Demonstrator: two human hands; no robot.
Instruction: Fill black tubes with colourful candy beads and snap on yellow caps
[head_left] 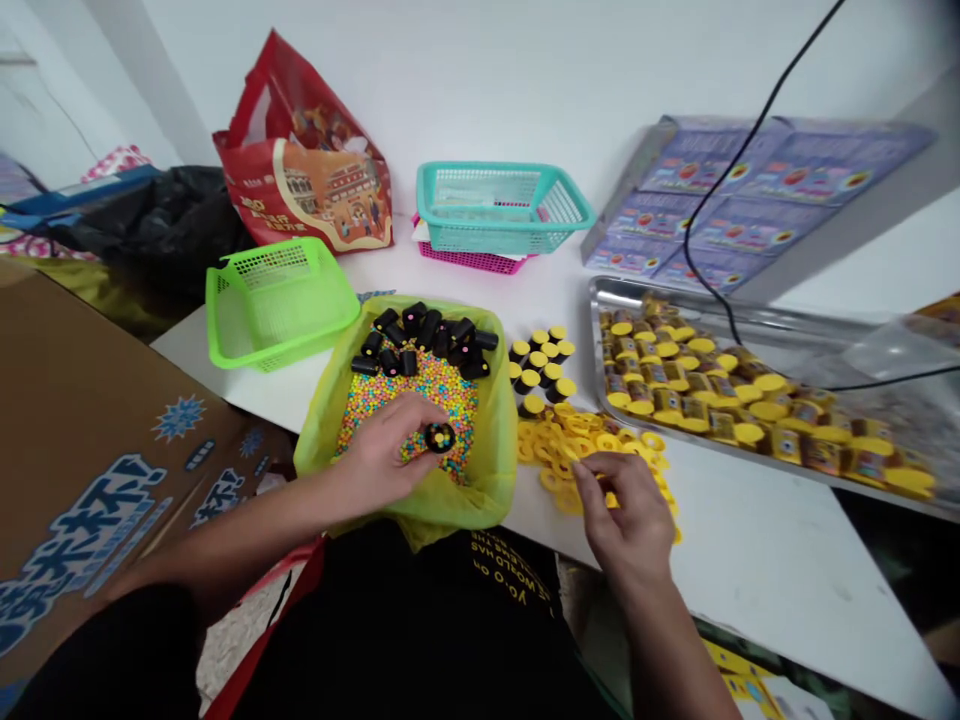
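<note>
My left hand (394, 450) is closed around a small black cup (439, 437), its round mouth facing up with coloured balls inside. It is held over a basket (495, 480) lined with yellow-green plastic. Tiny multicoloured balls (360, 410) fill that basket, and several black cups (429, 328) lie on them at the far side. To the right, a heap of yellow ring-like caps (559, 480) spreads over the table. My right hand (628, 510) is at its near edge, thumb and forefinger pinching a yellow cap (576, 462) partly hidden by the fingers.
Several black cups with yellow tops (551, 373) stand beyond the caps. A metal tray (600, 300) of wrapped yellow-topped pieces is on the right. Behind are a green basket (281, 300), a teal basket (502, 235), a red bag (322, 190) and purple boxes (690, 215). A black cable (694, 225) hangs down.
</note>
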